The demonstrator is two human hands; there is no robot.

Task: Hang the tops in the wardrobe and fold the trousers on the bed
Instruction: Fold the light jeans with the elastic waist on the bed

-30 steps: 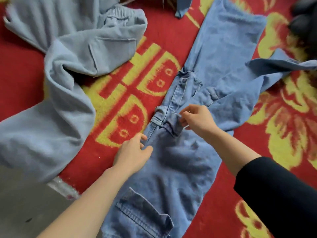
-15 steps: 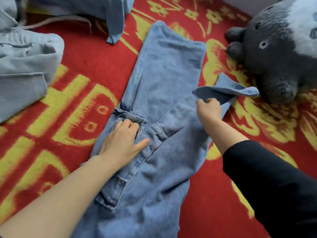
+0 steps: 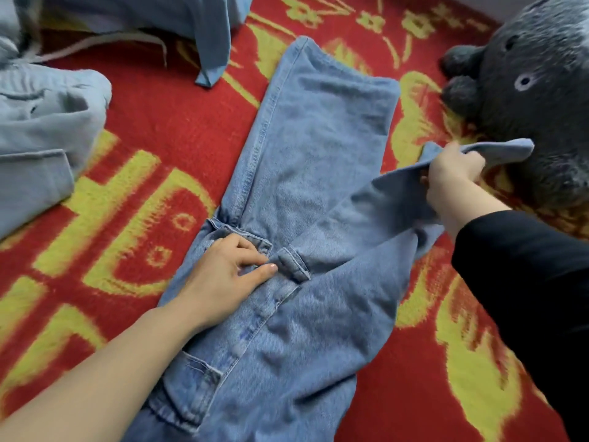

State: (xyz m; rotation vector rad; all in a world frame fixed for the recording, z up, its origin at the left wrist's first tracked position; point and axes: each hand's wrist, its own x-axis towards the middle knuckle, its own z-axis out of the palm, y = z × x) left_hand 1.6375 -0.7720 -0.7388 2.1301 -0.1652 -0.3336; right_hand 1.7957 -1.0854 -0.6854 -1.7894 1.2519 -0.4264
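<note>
Left hand (image 3: 228,275) lies flat, fingers loosely spread, pressing down on the waistband of the light-blue denim trousers (image 3: 306,173) spread on the red bed cover with yellow patterns (image 3: 134,202). The right hand (image 3: 452,172), in a black sleeve (image 3: 522,275), is closed around the cuff end of one trouser leg, lifting it off the cover while the other leg lies flat. Pale grey-blue trousers (image 3: 41,129) sit crumpled at the left edge, well apart. A dark grey plush toy (image 3: 529,90) rests just beyond the raised cuff.
</note>
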